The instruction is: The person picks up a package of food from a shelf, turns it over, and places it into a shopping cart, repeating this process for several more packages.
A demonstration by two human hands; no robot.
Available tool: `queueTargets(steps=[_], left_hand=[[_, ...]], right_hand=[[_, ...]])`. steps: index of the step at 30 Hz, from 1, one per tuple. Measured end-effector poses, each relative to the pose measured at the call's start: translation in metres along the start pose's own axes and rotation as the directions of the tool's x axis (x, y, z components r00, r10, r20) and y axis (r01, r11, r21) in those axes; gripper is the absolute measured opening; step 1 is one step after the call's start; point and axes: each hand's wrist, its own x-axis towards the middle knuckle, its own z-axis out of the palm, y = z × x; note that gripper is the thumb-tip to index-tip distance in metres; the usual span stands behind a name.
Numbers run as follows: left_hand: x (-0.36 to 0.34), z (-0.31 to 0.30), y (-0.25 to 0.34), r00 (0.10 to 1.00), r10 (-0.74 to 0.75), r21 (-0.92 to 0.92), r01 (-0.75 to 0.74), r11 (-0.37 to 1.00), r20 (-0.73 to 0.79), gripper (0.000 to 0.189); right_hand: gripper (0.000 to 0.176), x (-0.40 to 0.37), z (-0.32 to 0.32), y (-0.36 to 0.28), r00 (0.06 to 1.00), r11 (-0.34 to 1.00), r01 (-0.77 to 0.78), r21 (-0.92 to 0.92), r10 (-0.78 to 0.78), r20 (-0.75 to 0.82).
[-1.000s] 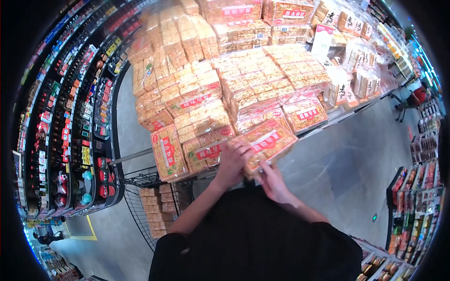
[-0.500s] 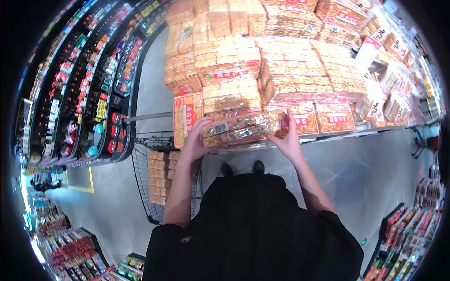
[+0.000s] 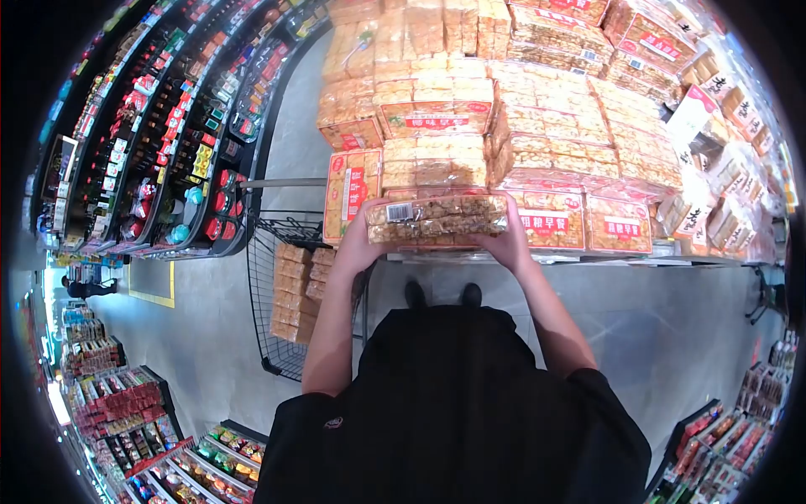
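So, I'm holding the clear-wrapped rectangular pack of golden-brown snack bars by both ends. My left hand and right hand are curled around it. It's level, just in front of the stacked snack display, with the black wire cart on the left.

Snack pack: clear film wrap, rows of golden-brown crisp squares visible through it. White barcode label near its upper left corner (print too small to read). Long axis horizontal, level. Held off any surface, left hand gripping one end, right hand the other.
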Motion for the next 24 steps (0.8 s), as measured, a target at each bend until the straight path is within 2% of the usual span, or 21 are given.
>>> queueTargets(steps=[3, 6, 9, 12, 18, 24], left_hand=[[0.003, 0.001, -0.005, 1.0, 0.004, -0.026, -0.004, 1.0, 0.004, 0.075], [0.002, 0.001, -0.008, 1.0, -0.005, -0.035, 0.005, 0.999, 0.002, 0.074], [0.002, 0.001, -0.008, 0.999, -0.032, -0.072, 0.032, 0.997, 0.003, 0.075], [0.003, 0.0, -0.006, 1.0, -0.027, -0.027, 0.027, 0.999, 0.001, 0.075], [0.002, 0.001, -0.01, 1.0, -0.025, 0.033, 0.026, 0.999, -0.019, 0.075], [0.002, 0.001, -0.008, 1.0, -0.009, 0.033, 0.01, 0.999, -0.023, 0.074]], right_hand=[[0.085, 0.005, -0.003, -0.004, 0.997, 0.997, 0.057, 0.048, -0.059, 0.046], [0.076, 0.005, 0.001, -0.009, 0.998, 0.985, 0.05, 0.168, -0.043, -0.044], [0.085, 0.007, -0.002, -0.01, 0.998, 0.99, 0.038, 0.134, -0.043, 0.035], [0.077, 0.006, 0.004, -0.004, 0.998, 0.98, 0.05, 0.19, -0.044, -0.037], [0.081, 0.005, 0.009, 0.009, 0.988, 0.99, 0.128, 0.059, -0.122, -0.092], [0.083, 0.005, 0.011, 0.02, 0.991, 0.992, 0.116, 0.055, -0.112, -0.071]])
